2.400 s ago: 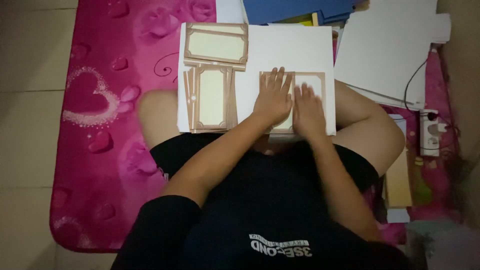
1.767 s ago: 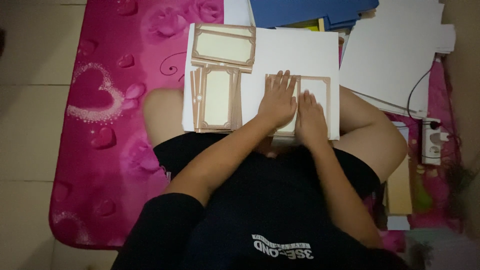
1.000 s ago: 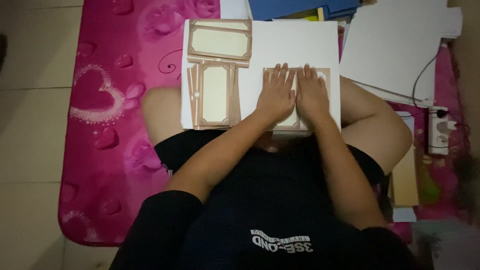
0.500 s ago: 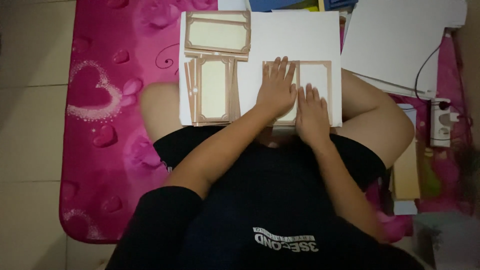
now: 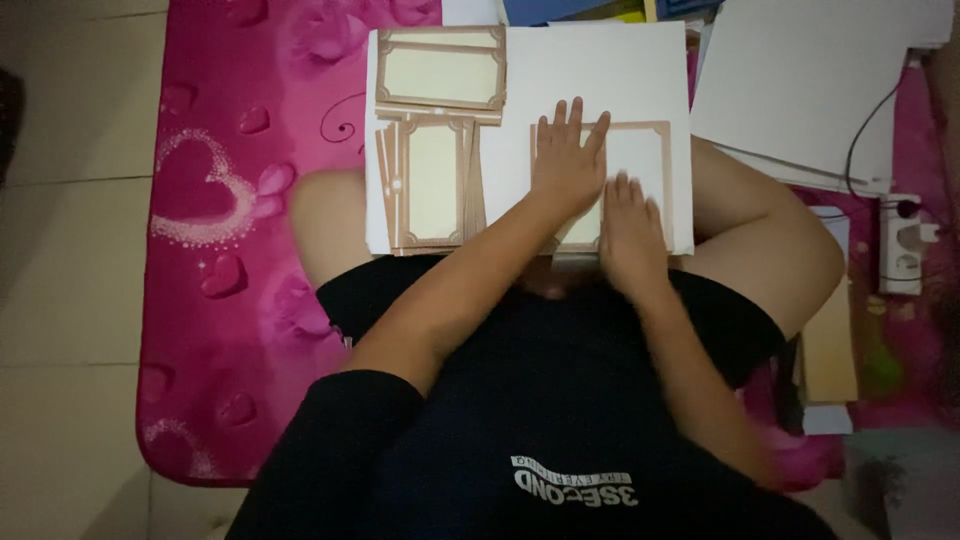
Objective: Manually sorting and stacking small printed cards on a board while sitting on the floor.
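At centre frame, the left hand (image 5: 566, 160) lay flat, fingers spread, on a brown-bordered card (image 5: 640, 170); the right hand (image 5: 630, 238) pressed open-palmed just below it, gripping nothing.

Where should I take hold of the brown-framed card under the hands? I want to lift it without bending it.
Probably by its right edge, coming from the right. The framed card lies flat on the white board; the left hand and right hand cover its left and lower parts, while the right border is bare near the board's edge.
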